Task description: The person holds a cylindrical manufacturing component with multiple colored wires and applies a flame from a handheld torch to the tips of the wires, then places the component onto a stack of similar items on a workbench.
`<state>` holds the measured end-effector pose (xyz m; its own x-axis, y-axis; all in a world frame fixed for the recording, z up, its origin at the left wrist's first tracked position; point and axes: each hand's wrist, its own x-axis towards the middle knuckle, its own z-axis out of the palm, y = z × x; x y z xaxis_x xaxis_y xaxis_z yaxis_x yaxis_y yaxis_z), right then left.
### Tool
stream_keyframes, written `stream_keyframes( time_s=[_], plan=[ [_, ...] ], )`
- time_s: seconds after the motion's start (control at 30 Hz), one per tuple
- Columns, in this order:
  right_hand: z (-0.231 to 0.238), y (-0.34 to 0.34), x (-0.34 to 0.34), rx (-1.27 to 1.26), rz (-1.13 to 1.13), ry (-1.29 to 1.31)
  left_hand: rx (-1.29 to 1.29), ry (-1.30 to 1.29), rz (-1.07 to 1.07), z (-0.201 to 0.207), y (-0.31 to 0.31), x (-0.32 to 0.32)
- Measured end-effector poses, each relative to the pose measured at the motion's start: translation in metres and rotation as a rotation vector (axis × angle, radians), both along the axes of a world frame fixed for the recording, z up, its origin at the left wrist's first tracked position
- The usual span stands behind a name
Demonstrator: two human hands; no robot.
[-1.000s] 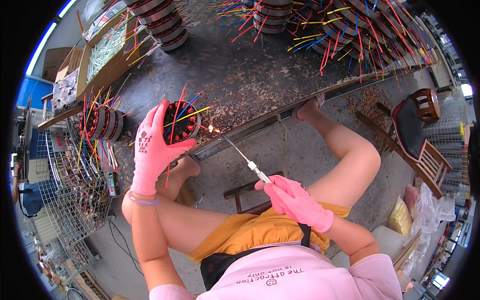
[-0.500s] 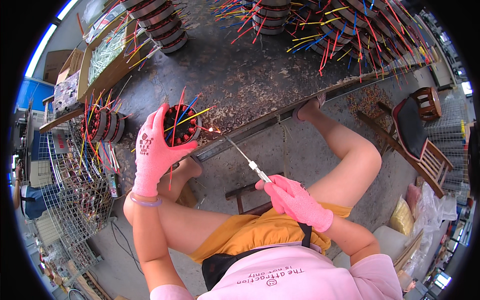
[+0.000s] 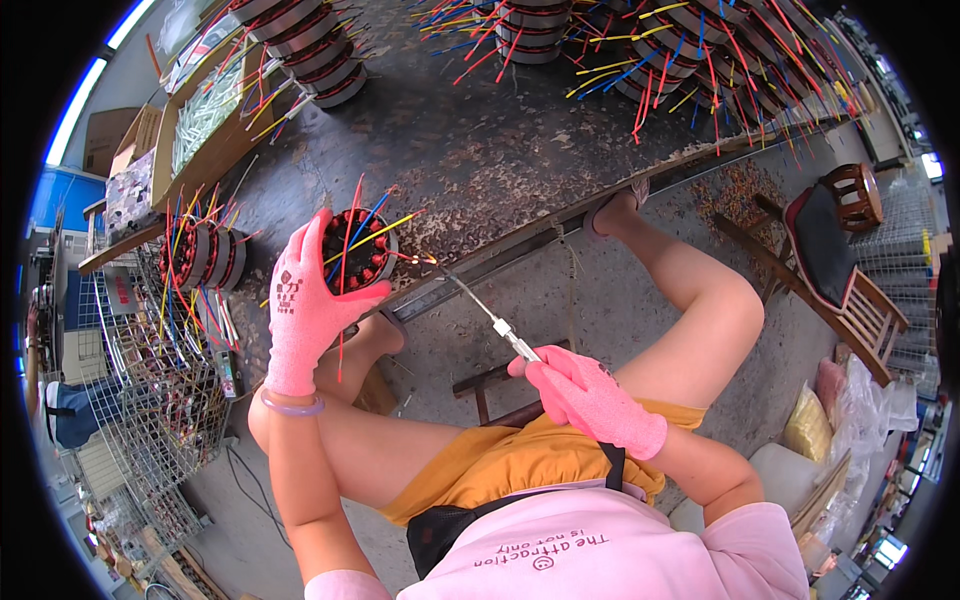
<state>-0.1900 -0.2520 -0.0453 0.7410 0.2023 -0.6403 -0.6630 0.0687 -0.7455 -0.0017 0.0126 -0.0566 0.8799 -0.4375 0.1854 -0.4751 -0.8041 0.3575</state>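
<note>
My left hand (image 3: 306, 305), in a pink glove, grips a motor stator (image 3: 386, 262) at the table's near edge. Its thumb and fingers wrap the stator's left side. Red, blue and yellow leads stick out of the stator's open face, and one red lead reaches right, with a small orange glow at its end. In my right hand (image 3: 590, 395), also pink-gloved, is a slim torch (image 3: 512, 337) with a thin metal nozzle and a pale handle. Its nozzle tip points up-left, just short of the glowing lead end.
Another stator (image 3: 205, 255) lies left of my left hand. Stacked stators (image 3: 300, 45) with loose leads stand along the table's far side. A cardboard box (image 3: 218, 130) holds pale thin tubes. Wire racks (image 3: 140, 400) are at the left; a wooden chair (image 3: 825, 260) stands at the right.
The bright flame spot at the red lead's end has turned into a smaller orange glow. Both hands keep their grips and have hardly moved; the view has shifted slightly.
</note>
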Motion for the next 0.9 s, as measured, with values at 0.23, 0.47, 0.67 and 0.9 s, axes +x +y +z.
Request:
stream_keyframes(
  time_s=[0.23,0.47,0.67,0.9],
  plan=[
    [-0.0011,0.0019,0.0004,-0.015,0.000,-0.035,-0.015,-0.006,-0.011,-0.0011,0.0010,0.0005],
    [-0.0043,0.0004,-0.0037,-0.077,0.040,-0.172,-0.021,0.018,-0.003,-0.0008,0.0012,0.0008],
    [0.0002,0.0020,0.0005,0.010,-0.010,-0.009,-0.026,0.021,-0.006,-0.0002,0.0005,0.0014],
    [-0.0002,0.0006,-0.0009,0.032,-0.017,-0.007,-0.025,0.016,-0.004,0.0017,-0.0006,0.0006]
  ],
)
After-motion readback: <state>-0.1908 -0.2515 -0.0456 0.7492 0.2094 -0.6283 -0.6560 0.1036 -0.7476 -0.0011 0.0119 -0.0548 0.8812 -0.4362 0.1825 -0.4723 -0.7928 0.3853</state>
